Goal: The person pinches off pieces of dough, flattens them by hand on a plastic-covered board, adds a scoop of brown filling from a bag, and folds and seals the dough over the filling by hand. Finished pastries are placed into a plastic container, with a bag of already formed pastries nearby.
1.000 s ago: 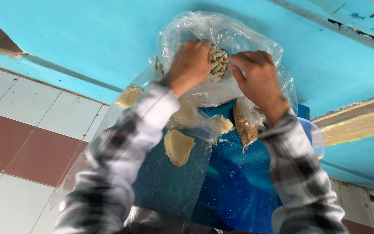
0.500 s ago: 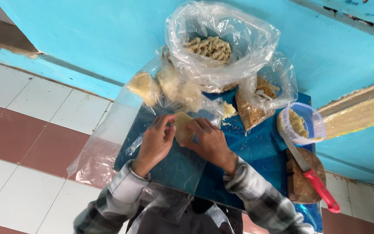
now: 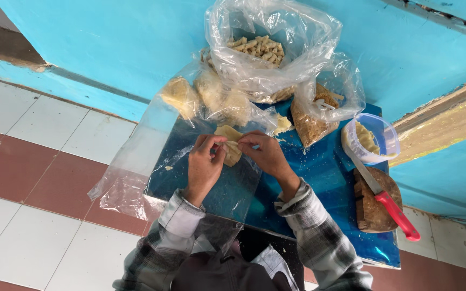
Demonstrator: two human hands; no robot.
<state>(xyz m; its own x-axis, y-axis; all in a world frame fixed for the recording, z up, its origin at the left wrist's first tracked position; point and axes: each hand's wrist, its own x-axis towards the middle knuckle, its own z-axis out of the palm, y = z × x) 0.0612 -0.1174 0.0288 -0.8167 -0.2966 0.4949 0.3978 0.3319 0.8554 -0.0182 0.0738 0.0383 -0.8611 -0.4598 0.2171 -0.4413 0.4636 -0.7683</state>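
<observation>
Left hand: I see my left hand (image 3: 205, 164) over the blue bench (image 3: 330, 178), its fingers (image 3: 218, 144) closed on the left edge of a pale dough sheet (image 3: 230, 141).
Right hand: my right hand (image 3: 265, 153) faces it, fingers (image 3: 246, 141) pinched on the right edge of the same sheet, so both hands grip it between them.
Dough sheet: thin, yellowish, partly folded, held just above a clear plastic sheet (image 3: 136, 161) that lies under the fingers and hangs off the bench edge on the left-hand side.
Beyond the fingers: a big clear bag of short pale sticks (image 3: 259, 48), open at the top; just left of it, a bag with more pale dough pieces (image 3: 211, 97).
Right of the fingers: a smaller bag of brown crumbs (image 3: 311, 121), then a clear round tub (image 3: 373, 137) with pale pieces inside.
Farther right: a knife with a red handle (image 3: 397, 213) rests across a round wooden block (image 3: 373, 205), well apart from my hands.
Sleeves: plaid, grey and white (image 3: 319, 237).
Floor: white and dark red tiles (image 3: 22, 161) left of the bench.
</observation>
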